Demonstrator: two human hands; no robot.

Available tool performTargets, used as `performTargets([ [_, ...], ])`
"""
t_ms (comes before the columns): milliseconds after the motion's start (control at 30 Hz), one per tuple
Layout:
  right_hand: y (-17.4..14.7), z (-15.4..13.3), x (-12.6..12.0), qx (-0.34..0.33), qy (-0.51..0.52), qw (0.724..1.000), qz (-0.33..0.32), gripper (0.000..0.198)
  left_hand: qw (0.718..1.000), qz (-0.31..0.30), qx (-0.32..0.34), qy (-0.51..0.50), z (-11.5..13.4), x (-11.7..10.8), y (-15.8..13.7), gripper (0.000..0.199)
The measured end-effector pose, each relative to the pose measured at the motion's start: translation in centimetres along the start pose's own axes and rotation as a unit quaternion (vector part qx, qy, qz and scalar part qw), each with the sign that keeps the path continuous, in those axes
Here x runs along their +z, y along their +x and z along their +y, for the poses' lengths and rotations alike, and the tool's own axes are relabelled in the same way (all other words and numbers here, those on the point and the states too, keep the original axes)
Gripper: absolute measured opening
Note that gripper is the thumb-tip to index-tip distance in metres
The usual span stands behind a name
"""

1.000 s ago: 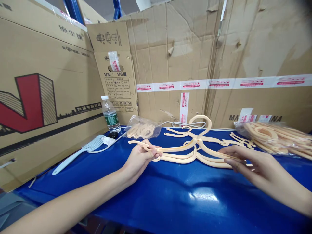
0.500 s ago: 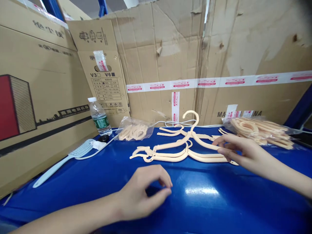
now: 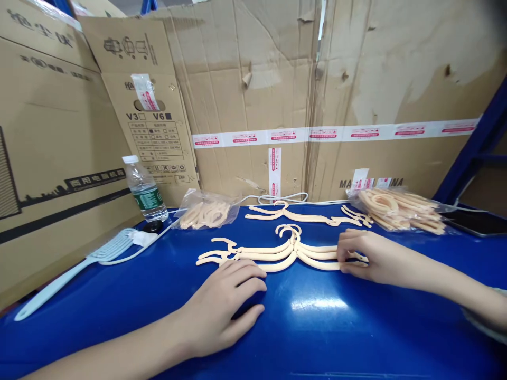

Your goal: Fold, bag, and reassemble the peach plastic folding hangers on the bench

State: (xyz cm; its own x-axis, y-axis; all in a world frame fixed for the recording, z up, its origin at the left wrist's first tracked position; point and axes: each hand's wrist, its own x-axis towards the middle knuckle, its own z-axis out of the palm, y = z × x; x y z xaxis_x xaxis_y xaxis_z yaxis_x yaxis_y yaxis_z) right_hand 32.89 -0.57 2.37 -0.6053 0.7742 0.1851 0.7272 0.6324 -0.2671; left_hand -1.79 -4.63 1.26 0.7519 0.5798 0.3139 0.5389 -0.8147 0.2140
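Several cream plastic hangers lie together in the middle of the blue table, their hooks pointing away from me. The front hanger (image 3: pixel 282 265) has its right arm pinched in my right hand (image 3: pixel 366 256), and it lies down close against the others. My left hand (image 3: pixel 227 303) rests by its left end with fingers loosely stretched and thumb apart; the fingertips cover part of that end. Whether they press on it I cannot tell. Farther back lies another cream hanger (image 3: pixel 304 217) with loose curved pieces at its right end.
A clear bag (image 3: pixel 206 210) of cream parts lies at back left, a fuller bag (image 3: pixel 400 208) at back right beside a dark phone (image 3: pixel 479 222). A water bottle (image 3: pixel 147 192) and light blue hairbrush (image 3: pixel 75 272) are left. Cardboard (image 3: pixel 253 95) walls the back; a white cable (image 3: pixel 273 198) runs along it.
The hanger that stood raised in my right hand has come down towards me, flat in front of the others. My left hand has moved up to its left end, fingers straightening. The view has shifted right.
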Motion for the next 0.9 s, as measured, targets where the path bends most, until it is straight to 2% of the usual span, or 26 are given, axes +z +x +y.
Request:
performTargets([
  [267, 0.3, 0.9, -0.2, 0.068, -0.008, 0.997, 0.016, 0.004, 0.998, 0.041, -0.028, -0.05, -0.3, 0.6, -0.1, 0.024],
  [400, 0.4, 1.7, 0.0, 0.083, -0.002, 0.996, 0.026, 0.006, 0.997, -0.025, -0.047, -0.053, -0.4, 0.4, 0.1, 0.025],
  [533, 0.5, 2.5, 0.1, 0.09, -0.005, 0.996, 0.023, 0.006, 0.996, -0.042, -0.066, -0.039, -0.4, 0.2, 0.2, 0.028],
  [667, 0.4, 3.1, -0.9, 0.085, -0.007, 0.996, 0.024, 0.012, 0.996, -0.063, -0.054, -0.019, -0.5, 0.1, 0.2, 0.03],
  [833, -0.4, 4.6, -3.7, 0.11, -0.061, 0.985, 0.116, 0.027, 0.999, -0.043, -0.025, -0.002, -1.2, -0.1, 0.2, 0.032],
  [900, -0.8, 5.4, -4.8, 0.118, -0.086, 0.978, 0.151, 0.027, 0.999, -0.034, -0.027, 0.004, -1.6, -0.2, 0.3, 0.031],
])
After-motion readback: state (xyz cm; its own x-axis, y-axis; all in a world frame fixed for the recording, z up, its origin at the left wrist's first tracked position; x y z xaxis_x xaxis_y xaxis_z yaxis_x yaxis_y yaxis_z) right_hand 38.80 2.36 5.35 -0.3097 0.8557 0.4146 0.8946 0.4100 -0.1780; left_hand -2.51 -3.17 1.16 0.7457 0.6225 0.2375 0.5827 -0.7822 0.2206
